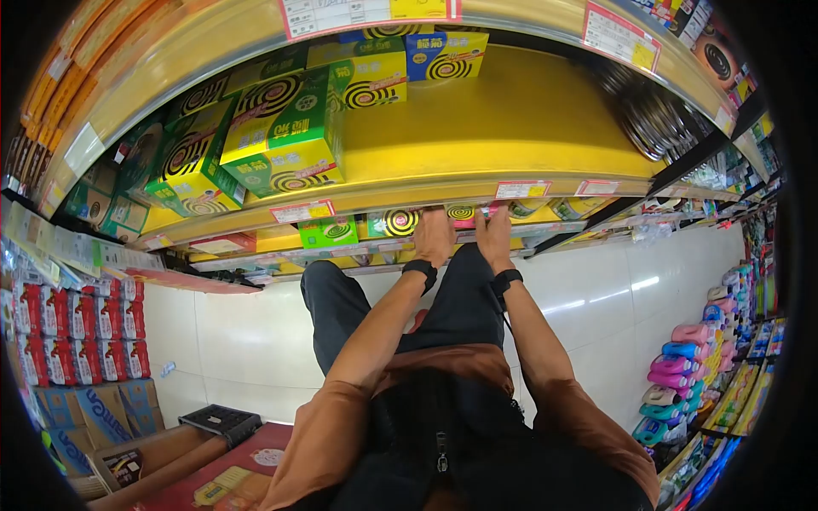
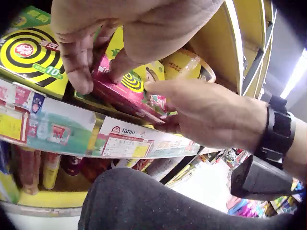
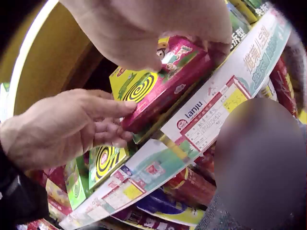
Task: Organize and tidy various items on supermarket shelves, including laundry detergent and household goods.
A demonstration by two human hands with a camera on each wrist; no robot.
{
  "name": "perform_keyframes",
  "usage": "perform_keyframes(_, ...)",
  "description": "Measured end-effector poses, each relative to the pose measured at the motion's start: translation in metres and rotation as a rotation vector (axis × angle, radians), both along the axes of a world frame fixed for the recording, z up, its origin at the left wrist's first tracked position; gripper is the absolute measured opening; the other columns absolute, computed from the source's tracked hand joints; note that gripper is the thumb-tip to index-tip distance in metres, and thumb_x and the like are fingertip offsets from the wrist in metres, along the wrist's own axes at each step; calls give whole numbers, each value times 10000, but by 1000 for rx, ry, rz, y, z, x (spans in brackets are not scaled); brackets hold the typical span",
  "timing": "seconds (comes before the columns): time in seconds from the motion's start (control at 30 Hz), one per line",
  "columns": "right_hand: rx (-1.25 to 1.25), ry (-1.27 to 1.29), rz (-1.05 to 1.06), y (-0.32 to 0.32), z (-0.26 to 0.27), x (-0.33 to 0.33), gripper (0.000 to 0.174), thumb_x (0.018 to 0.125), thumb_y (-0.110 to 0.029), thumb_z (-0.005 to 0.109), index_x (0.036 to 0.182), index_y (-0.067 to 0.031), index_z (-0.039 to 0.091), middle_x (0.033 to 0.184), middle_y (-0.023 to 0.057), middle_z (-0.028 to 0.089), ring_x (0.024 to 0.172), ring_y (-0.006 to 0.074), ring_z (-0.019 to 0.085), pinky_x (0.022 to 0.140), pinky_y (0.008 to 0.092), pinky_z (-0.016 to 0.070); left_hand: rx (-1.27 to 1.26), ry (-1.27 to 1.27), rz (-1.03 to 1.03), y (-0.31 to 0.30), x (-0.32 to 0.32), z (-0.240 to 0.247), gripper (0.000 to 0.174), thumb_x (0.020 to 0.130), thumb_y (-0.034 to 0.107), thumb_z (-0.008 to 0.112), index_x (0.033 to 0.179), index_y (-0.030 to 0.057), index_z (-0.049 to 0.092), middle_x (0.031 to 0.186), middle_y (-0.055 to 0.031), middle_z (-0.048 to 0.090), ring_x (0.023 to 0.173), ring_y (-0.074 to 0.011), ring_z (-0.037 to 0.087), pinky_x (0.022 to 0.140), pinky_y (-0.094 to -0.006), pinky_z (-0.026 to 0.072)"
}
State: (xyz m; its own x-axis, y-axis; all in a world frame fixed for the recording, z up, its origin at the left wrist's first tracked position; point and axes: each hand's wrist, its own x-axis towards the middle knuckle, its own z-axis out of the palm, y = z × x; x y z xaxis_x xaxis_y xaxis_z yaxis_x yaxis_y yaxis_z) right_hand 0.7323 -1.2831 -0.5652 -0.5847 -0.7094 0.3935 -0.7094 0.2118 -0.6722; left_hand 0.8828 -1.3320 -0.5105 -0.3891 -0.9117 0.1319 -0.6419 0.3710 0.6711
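Observation:
A magenta and yellow mosquito coil box [image 3: 163, 91] with a black spiral sits at the front edge of a lower shelf, slightly tilted. My left hand [image 1: 434, 237] grips its left end, thumb and fingers on opposite faces. At the other end my right hand [image 1: 494, 240] holds the box, its thumb near the top face in the left wrist view. Left of it stands a yellow-green coil box [image 2: 31, 55] with a larger spiral. The shelf's label strip [image 2: 96, 132] runs just below the held box. In the head view the upper shelf edge partly hides the fingers.
Green and yellow coil boxes [image 1: 281, 136] stand on the yellow shelf [image 1: 511, 111] above. Price tags [image 1: 522, 189] line its edge. Red-wrapped packs [image 1: 77, 319] are stacked at left; colourful bottles [image 1: 677, 362] stand on the right. My knees [image 1: 328, 285] are close to the lower shelf.

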Motion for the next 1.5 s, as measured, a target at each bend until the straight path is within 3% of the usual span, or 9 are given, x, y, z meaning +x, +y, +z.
perform_keyframes(0.17, 97, -178, 124, 8, 30, -18, 524, 854, -171, 745, 1257, 62, 503, 1072, 280, 634, 993, 449, 586, 869, 486, 467, -160, 203, 96, -2, 4, -18, 190, 829, 131, 718, 848, -55, 683, 835, -282, 681, 877, -471, 658, 767, -529, 522)
perform_keyframes(0.3, -184, 24, 159, 11, 52, -5, 513, 783, -115, 790, 1213, 54, 567, 1135, 275, 613, 1052, 465, 570, 934, 477, 447, 319, 201, 122, 1, 0, -15, 307, 782, 224, 763, 951, -19, 680, 963, -277, 686, 971, -468, 648, 826, -525, 529)
perform_keyframes(0.5, -119, -624, 345, 37, 64, 6, 419, 942, -109, 657, 1305, 10, 485, 1232, 110, 564, 1161, 197, 517, 1037, 321, 399, 119, 483, 172, 18, 17, 11, 414, 753, 124, 793, 1089, -34, 612, 1036, -228, 687, 952, -428, 666, 851, -457, 540)
perform_keyframes(0.67, 104, -563, 636, 44, 114, 115, 379, 958, -118, 625, 1291, -12, 478, 1178, 99, 586, 1094, 158, 556, 978, 309, 454, 380, 848, 35, 15, 154, 13, 746, 777, -25, 780, 1406, 22, 382, 1157, -121, 664, 1080, -189, 661, 867, -312, 557)
perform_keyframes(0.87, 90, -100, 918, -1, 100, 196, 584, 888, -122, 673, 1409, -3, 439, 1232, 232, 560, 1216, 370, 526, 1016, 455, 423, 33, 657, 267, -3, 320, 23, 488, 778, 5, 795, 1230, 12, 613, 948, -27, 716, 820, -79, 636, 738, -266, 535)
perform_keyframes(0.97, 110, 212, 734, -28, 87, 199, 594, 888, -105, 676, 1409, 30, 425, 1331, 271, 478, 1222, 395, 520, 983, 479, 438, 13, 728, 327, -35, 370, 13, 474, 808, -57, 736, 1246, 26, 576, 1066, -58, 704, 871, -129, 657, 771, -281, 545)
perform_keyframes(1.13, 367, 318, 680, -79, 50, 184, 516, 904, -292, 669, 1175, 121, 519, 819, 322, 665, 778, 534, 644, 728, 566, 511, 7, 423, 300, -61, 368, 11, 540, 808, -45, 733, 1306, -17, 525, 1069, -136, 700, 927, -242, 671, 820, -361, 540)
perform_keyframes(1.23, 553, 208, 540, -77, 84, 201, 569, 904, -380, 653, 1164, 115, 544, 929, 348, 661, 880, 523, 641, 795, 556, 516, -447, 140, 615, -55, 325, -7, 575, 814, -45, 705, 1347, -27, 489, 1180, -200, 634, 1091, -369, 592, 925, -465, 478)
perform_keyframes(1.5, 462, 187, 449, -92, 74, 205, 575, 876, -431, 682, 1229, 13, 583, 1158, 292, 649, 1070, 466, 618, 907, 510, 506, -350, 292, 804, -40, 269, -9, 894, 838, 64, 718, 1517, -106, 161, 1489, -351, 317, 1400, -497, 301, 1196, -497, 245)
